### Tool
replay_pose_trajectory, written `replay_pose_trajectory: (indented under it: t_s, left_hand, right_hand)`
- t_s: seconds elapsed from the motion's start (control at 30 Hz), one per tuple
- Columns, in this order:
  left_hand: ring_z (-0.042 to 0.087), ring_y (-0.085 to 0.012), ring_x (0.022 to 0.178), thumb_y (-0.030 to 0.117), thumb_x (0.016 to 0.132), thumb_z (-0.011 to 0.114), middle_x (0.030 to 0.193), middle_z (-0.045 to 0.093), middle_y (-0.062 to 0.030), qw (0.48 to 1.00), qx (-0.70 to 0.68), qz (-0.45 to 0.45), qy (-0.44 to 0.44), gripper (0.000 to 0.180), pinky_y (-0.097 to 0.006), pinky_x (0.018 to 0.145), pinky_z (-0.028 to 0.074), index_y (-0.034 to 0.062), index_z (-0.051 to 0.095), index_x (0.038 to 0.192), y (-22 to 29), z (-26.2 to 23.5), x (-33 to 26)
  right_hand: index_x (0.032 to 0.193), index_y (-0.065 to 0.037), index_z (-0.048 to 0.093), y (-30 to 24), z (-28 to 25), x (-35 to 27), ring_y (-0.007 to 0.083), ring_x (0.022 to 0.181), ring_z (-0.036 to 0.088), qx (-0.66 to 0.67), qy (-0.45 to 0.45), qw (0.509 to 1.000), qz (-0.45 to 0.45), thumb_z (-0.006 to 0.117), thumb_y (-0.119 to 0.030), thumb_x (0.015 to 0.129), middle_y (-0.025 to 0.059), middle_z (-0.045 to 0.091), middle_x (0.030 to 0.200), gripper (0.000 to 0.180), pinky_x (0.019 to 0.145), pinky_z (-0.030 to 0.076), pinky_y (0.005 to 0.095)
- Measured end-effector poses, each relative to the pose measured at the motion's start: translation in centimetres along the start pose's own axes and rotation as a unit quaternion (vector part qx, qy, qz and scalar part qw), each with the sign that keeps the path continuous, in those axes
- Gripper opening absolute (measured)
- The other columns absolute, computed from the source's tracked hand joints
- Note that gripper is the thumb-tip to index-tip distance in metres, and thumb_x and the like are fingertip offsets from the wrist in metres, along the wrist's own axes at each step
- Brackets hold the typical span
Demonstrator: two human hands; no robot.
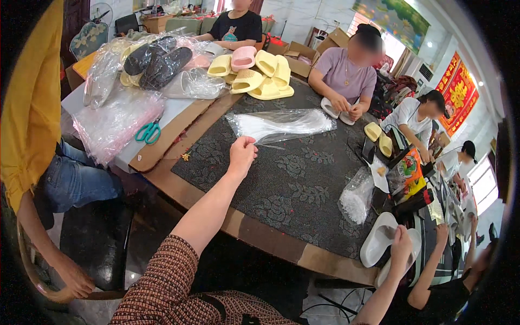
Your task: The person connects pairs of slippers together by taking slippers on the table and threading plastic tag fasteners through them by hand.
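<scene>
A clear plastic bag of thin white plastic strips (287,125) lies across the dark patterned table mat. At its near left edge is my left hand (242,157), fingers curled closed; what they pinch, if anything, is hidden. On the right, at the table's near corner, sits a pair of pale grey slippers (377,238). My right hand (401,246) is closed at the upper of these slippers, between the two. A smaller clear bag of white pieces (356,201) rests on the mat just beyond them.
Yellow and pink slippers (265,89) are heaped at the far edge, beside bagged dark slippers (162,62). Teal scissors (148,133) lie by plastic bags (116,122) at left. Across the table, a person in purple (346,76) handles white slippers. Someone in yellow (32,97) is close on my left.
</scene>
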State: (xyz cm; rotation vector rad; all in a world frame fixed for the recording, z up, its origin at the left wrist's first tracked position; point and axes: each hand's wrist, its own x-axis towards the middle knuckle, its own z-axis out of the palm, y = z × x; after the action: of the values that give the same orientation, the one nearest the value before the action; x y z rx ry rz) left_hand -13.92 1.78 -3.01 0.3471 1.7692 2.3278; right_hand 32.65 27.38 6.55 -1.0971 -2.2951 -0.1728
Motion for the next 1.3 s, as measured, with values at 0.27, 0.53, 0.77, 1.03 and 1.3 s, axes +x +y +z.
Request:
replay_pose_trajectory:
  t_s: [0.27, 0.53, 0.77, 1.03, 1.3]
  left_hand:
    - [0.055, -0.0113, 0.06, 0.002, 0.085, 0.045, 0.076, 0.06, -0.0071, 1.0, 0.005, -0.002, 0.002, 0.019, -0.025, 0.052, 0.047, -0.001, 0.057, 0.099, 0.3, -0.2, -0.2]
    - [0.054, -0.0114, 0.058, 0.003, 0.085, 0.046, 0.076, 0.059, -0.0067, 1.0, -0.009, -0.009, 0.01, 0.019, -0.024, 0.051, 0.046, 0.0, 0.057, 0.1, 0.8, -0.4, -0.2]
    - [0.054, -0.0109, 0.058, 0.003, 0.085, 0.047, 0.077, 0.059, -0.0066, 1.0, -0.012, -0.008, 0.004, 0.018, -0.024, 0.051, 0.045, 0.0003, 0.057, 0.1, 0.8, -0.1, -0.4]
    - [0.055, -0.009, 0.059, 0.005, 0.085, 0.05, 0.076, 0.06, -0.0042, 1.0, 0.009, -0.006, -0.009, 0.016, -0.021, 0.051, 0.045, 0.0032, 0.057, 0.1, 0.6, -0.4, -0.4]
    - [0.056, -0.0087, 0.059, 0.005, 0.086, 0.051, 0.077, 0.06, -0.0041, 1.0, 0.022, -0.004, -0.015, 0.016, -0.021, 0.052, 0.046, 0.0038, 0.057, 0.1, 0.9, -0.3, -0.6]
  right_hand:
    - [0.097, -0.005, 0.066, -16.0, 3.2, 2.3, 0.0323, 0.081, 0.065, 0.268, -0.129, 0.948, -0.113, 0.059, -0.011, 0.087, 0.0182, 0.066, 0.087, 0.014, 0.071, 0.051, 0.0372]
    - [0.096, -0.004, 0.066, -30.2, 7.1, 0.2, 0.0309, 0.076, 0.066, 0.362, -0.215, 0.847, -0.323, 0.06, -0.012, 0.085, 0.0164, 0.067, 0.085, 0.014, 0.067, 0.052, 0.0359]
    - [0.093, -0.007, 0.064, -33.6, 11.8, -1.9, 0.0319, 0.083, 0.063, 0.421, -0.241, 0.789, -0.378, 0.057, -0.018, 0.087, 0.0132, 0.064, 0.089, 0.015, 0.071, 0.051, 0.0402]
    - [0.093, -0.008, 0.062, -33.6, 12.5, -2.9, 0.0273, 0.083, 0.058, 0.402, -0.217, 0.798, -0.394, 0.06, -0.013, 0.083, 0.0084, 0.055, 0.083, 0.01, 0.072, 0.048, 0.0373]
    - [0.096, -0.006, 0.062, -33.2, 12.4, -3.1, 0.0277, 0.086, 0.056, 0.399, -0.205, 0.794, -0.41, 0.061, -0.01, 0.082, 0.0095, 0.054, 0.087, 0.015, 0.075, 0.047, 0.0381]
